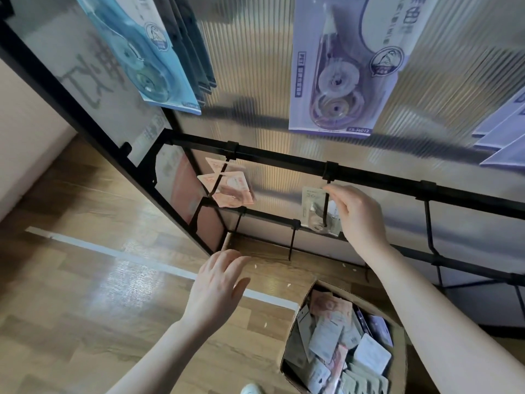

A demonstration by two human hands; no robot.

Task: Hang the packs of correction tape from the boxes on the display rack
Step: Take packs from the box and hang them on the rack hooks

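Head view: right hand (358, 216) pinching grey-green pack (316, 207) at black hook (325, 206) on display rack (377, 175). Left hand (217, 285) hovering, fingers relaxed, holding nothing. Cardboard box (399, 362) on floor, full of loose packs (338, 354).

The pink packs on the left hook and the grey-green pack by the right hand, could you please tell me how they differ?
The pink packs are pink, hang on their hook untouched, and number more than one. The grey-green pack is a single pack, and the right hand holds it at its hook with its fingers. Both are small carded packs at the same black rail.
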